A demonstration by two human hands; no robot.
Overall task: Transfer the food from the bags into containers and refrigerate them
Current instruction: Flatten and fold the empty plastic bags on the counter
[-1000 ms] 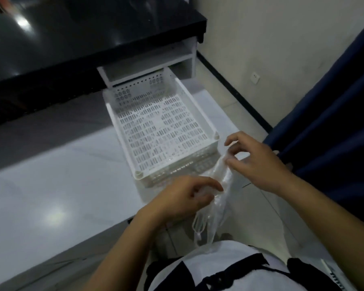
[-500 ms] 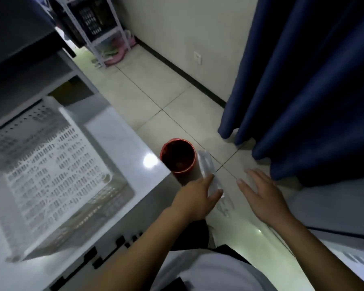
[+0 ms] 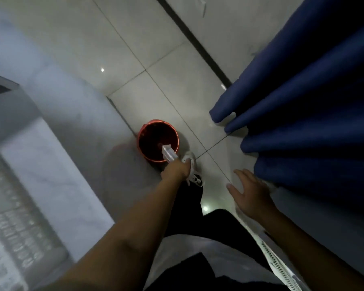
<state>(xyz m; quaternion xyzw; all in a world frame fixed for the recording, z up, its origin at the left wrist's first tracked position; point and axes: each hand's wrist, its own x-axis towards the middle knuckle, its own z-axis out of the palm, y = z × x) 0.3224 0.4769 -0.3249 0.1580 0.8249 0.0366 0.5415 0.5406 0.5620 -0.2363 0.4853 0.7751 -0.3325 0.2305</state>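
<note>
My left hand [image 3: 178,170] is stretched down toward the floor and closed around a crumpled clear plastic bag [image 3: 169,153]. The bag's free end pokes out over the near rim of a red bucket [image 3: 158,141] standing on the tiled floor. My right hand [image 3: 250,192] hovers to the right with fingers spread and nothing in it, close to the blue curtain. The white perforated basket [image 3: 11,232] lies blurred on the marble counter at the lower left.
A white marble counter [image 3: 51,164] fills the left side, its corner beside the bucket. A dark blue curtain [image 3: 303,101] hangs on the right down to the floor. My shoe [image 3: 192,164] and dark trouser leg are just behind the bucket.
My view has swung from the counter and basket down to the floor. My left hand has carried the bag forward over the bucket's rim, while my right hand has let go and drifted right.
</note>
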